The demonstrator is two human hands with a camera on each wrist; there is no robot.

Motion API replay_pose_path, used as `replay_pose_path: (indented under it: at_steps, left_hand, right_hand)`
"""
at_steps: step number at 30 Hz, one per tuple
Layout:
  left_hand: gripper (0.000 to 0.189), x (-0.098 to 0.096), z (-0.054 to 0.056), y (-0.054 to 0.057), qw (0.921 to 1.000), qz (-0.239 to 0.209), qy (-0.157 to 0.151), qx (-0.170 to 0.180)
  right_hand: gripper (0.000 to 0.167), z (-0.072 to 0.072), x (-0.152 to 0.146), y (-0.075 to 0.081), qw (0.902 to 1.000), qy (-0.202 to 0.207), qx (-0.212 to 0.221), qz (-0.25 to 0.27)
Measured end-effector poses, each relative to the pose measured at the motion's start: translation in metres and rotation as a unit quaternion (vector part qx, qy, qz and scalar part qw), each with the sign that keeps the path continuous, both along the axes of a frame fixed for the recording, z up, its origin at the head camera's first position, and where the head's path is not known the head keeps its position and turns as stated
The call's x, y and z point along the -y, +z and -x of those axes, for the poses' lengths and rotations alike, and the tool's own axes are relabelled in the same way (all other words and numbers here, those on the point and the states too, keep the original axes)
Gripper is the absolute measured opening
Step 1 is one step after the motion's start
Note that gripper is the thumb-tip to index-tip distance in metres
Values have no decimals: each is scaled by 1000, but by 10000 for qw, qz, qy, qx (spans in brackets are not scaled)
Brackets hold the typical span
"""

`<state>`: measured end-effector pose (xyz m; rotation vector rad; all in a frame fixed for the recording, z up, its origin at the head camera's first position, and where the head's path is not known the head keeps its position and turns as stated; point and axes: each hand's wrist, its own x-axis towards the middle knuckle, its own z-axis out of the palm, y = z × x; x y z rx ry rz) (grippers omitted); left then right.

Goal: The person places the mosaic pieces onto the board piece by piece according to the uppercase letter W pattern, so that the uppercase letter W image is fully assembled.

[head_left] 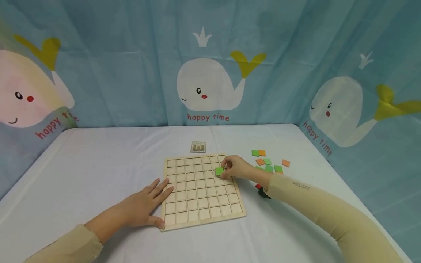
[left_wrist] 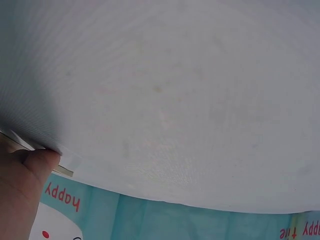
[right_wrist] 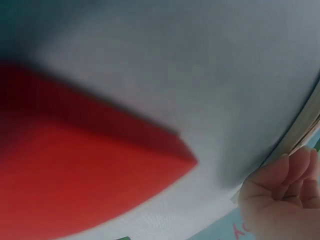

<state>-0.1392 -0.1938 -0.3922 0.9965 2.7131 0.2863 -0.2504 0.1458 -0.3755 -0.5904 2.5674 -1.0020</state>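
Observation:
A square wooden grid board point(head_left: 203, 221) lies on the white table, its cells bare wood. My right hand point(head_left: 237, 167) pinches a green square tile point(head_left: 219, 171) over the upper right cells of the board. In the right wrist view the same hand point(right_wrist: 282, 187) shows at the board's edge point(right_wrist: 302, 125), its fingers curled. My left hand point(head_left: 144, 204) rests spread along the board's left side, fingertips on the rim and thumb at the lower left corner. The left wrist view shows part of that hand point(left_wrist: 25, 185) beside the board's edge point(left_wrist: 63, 171).
Several loose green and orange tiles point(head_left: 267, 161) lie right of the board, partly behind my right forearm. A red tile point(right_wrist: 100, 175) looms close in the right wrist view. A small pattern card point(head_left: 198, 147) lies beyond the board. A blue whale-print curtain point(head_left: 131, 73) surrounds the table.

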Motion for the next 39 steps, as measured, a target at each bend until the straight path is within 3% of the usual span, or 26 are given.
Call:
replay_pose_path:
  at_steps: [22, 39]
  left_hand:
    - [104, 0, -1, 0, 10000, -4, -25, -72]
    - [104, 0, -1, -1, 10000, 38, -11, -43]
  right_hand:
    - [27, 3, 4, -2, 9995, 198, -64, -251]
    - [28, 3, 8, 0, 9992, 61, -10, -389]
